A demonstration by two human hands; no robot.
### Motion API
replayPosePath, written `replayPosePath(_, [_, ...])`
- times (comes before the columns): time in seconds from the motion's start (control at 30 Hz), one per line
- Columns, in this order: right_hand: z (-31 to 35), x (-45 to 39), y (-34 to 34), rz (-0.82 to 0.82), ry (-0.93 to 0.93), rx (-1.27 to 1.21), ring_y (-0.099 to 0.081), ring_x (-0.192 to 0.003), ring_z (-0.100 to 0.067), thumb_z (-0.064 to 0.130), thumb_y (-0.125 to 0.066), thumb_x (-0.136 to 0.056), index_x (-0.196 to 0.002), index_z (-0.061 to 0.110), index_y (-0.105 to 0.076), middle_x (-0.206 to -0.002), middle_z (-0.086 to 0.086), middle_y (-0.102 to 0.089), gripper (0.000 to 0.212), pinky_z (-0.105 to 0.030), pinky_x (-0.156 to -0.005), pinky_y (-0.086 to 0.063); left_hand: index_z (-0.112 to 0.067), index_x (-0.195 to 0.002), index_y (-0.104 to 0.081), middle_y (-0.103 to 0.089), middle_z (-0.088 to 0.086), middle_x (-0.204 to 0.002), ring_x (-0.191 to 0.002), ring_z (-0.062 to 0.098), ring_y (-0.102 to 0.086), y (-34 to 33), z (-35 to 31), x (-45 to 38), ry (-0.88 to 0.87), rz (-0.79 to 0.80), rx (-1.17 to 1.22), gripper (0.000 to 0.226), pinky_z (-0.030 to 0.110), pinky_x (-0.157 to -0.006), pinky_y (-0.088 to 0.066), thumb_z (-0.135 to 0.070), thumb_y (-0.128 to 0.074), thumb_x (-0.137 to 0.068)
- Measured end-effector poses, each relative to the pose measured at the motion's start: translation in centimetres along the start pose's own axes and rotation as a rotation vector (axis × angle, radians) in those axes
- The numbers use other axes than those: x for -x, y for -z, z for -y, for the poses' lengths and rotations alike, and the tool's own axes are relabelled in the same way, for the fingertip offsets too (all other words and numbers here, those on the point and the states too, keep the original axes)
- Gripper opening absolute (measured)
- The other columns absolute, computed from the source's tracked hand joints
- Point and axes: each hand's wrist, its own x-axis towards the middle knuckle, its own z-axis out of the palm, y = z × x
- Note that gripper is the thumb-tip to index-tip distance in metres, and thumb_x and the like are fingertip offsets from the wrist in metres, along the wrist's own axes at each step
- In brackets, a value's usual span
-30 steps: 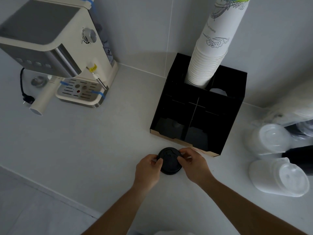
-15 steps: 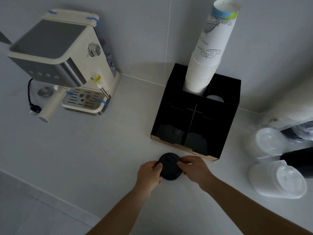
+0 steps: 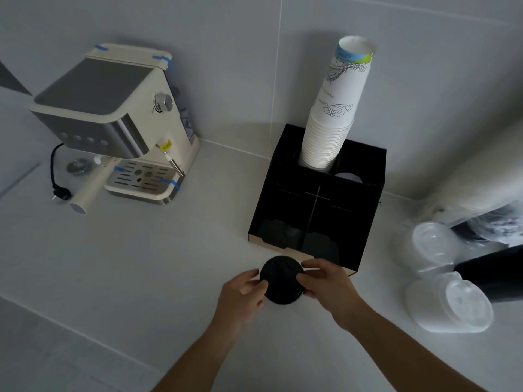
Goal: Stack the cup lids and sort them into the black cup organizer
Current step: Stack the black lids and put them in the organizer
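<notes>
while both hands square it up, black lid stack [image 3: 281, 280] rests on worktop [image 3: 141, 264] just before organizer [image 3: 317, 205]; left hand [image 3: 242, 295] and right hand [image 3: 325, 284] each pinch its rim, likely aligning before loading.

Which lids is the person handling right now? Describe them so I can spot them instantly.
Start at the black cup organizer against the wall. Just before its front edge, both hands grip a stack of black lids on the counter. The other loose lids, far right, are white.
</notes>
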Motion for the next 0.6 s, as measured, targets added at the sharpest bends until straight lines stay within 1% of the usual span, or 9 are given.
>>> replayPosePath(0.13, [2.4,-0.5,0.2,-0.059,0.089,-0.015,-0.071,-0.089,-0.026,0.01,-0.071,-0.086,-0.109,0.012,-0.069,-0.095,-0.006,-0.074,0.023,-0.036,-0.082,-0.059,-0.018,-0.094,-0.066,-0.073,0.005,-0.09,-0.082,0.013,-0.071,-0.3,-2.1,-0.5,-0.104,-0.086,0.094,0.017,0.026,-0.068,-0.059,-0.012,-0.073,-0.08])
replayPosePath(0.27, [4.8,-1.8,0.3,-0.086,0.128,0.081,-0.072,-0.089,-0.026,0.015,-0.071,-0.085,-0.107,0.016,-0.07,-0.095,-0.003,-0.075,0.022,-0.041,-0.086,-0.06,-0.021,-0.088,-0.07,-0.072,0.002,-0.095,-0.091,0.014,-0.069,-1.0,-3.6,-1.4,-0.199,-0.151,0.086,0.009,0.041,-0.084,-0.059,-0.019,-0.074,-0.08])
replayPosePath(0.37, [6.7,-3.4,0.0,-0.111,0.159,0.153,-0.072,-0.089,-0.021,0.017,-0.069,-0.086,-0.108,0.016,-0.072,-0.096,-0.001,-0.075,0.022,-0.041,-0.086,-0.06,-0.032,-0.075,-0.07,-0.07,-0.01,-0.077,-0.083,0.016,-0.068,-1.5,-5.1,-2.0,-0.183,-0.129,0.114,0.016,0.035,-0.086,-0.055,-0.018,-0.068,-0.083])
replayPosePath(0.4, [7.5,-4.0,-0.2,-0.117,0.178,0.186,-0.071,-0.089,-0.02,0.017,-0.067,-0.087,-0.107,0.016,-0.072,-0.096,-0.001,-0.074,0.02,-0.041,-0.086,-0.06,-0.026,-0.074,-0.071,-0.065,-0.012,-0.069,-0.078,0.017,-0.063,-1.8,-5.6,-2.2,-0.182,-0.111,0.122,0.014,0.032,-0.085,-0.051,-0.018,-0.064,-0.083])
replayPosePath(0.43, [8.1,-4.6,-0.3,-0.124,0.198,0.222,-0.071,-0.088,-0.02,0.017,-0.066,-0.088,-0.105,0.016,-0.073,-0.095,-0.001,-0.074,0.018,-0.04,-0.084,-0.06,-0.016,-0.084,-0.071,-0.062,-0.01,-0.068,-0.076,0.016,-0.058,-2.0,-6.0,-2.3,-0.17,-0.078,0.127,0.011,0.029,-0.086,-0.047,-0.018,-0.061,-0.085])
replayPosePath(0.47, [8.9,-5.1,-0.6,-0.136,0.21,0.276,-0.07,-0.088,-0.02,0.017,-0.064,-0.089,-0.106,0.016,-0.073,-0.095,-0.002,-0.074,0.019,-0.037,-0.081,-0.06,-0.009,-0.101,-0.068,-0.066,-0.006,-0.079,-0.082,0.018,-0.061,-2.3,-6.3,-2.6,-0.153,-0.049,0.139,0.02,0.029,-0.091,-0.045,-0.019,-0.058,-0.087])
replayPosePath(0.5, [9.5,-5.5,-0.7,-0.151,0.216,0.324,-0.069,-0.089,-0.02,0.017,-0.063,-0.09,-0.109,0.015,-0.072,-0.097,-0.002,-0.073,0.021,-0.033,-0.077,-0.058,-0.006,-0.12,-0.061,-0.07,0.0,-0.103,-0.1,0.021,-0.064,-2.5,-6.6,-2.8,-0.122,-0.032,0.155,0.035,0.032,-0.1,-0.044,-0.021,-0.056,-0.089])
replayPosePath(0.53, [10.2,-6.0,-0.8,-0.156,0.225,0.368,-0.068,-0.09,-0.021,0.016,-0.062,-0.09,-0.112,0.014,-0.071,-0.1,-0.004,-0.072,0.024,-0.03,-0.073,-0.055,-0.003,-0.13,-0.052,-0.063,0.008,-0.127,-0.12,0.024,-0.058,-2.6,-6.9,-3.1,-0.079,-0.022,0.182,0.047,0.036,-0.108,-0.041,-0.025,-0.054,-0.089])
replayPosePath(0.6, [11.2,-6.8,-1.0,-0.169,0.197,0.391,-0.066,-0.091,-0.024,0.013,-0.061,-0.089,-0.111,0.01,-0.071,-0.101,-0.009,-0.071,0.025,-0.027,-0.069,-0.049,-0.003,-0.135,-0.047,-0.051,0.013,-0.143,-0.132,0.025,-0.047,-3.0,-7.5,-3.8,-0.007,-0.004,0.237,0.057,0.04,-0.113,-0.036,-0.034,-0.052,-0.088])
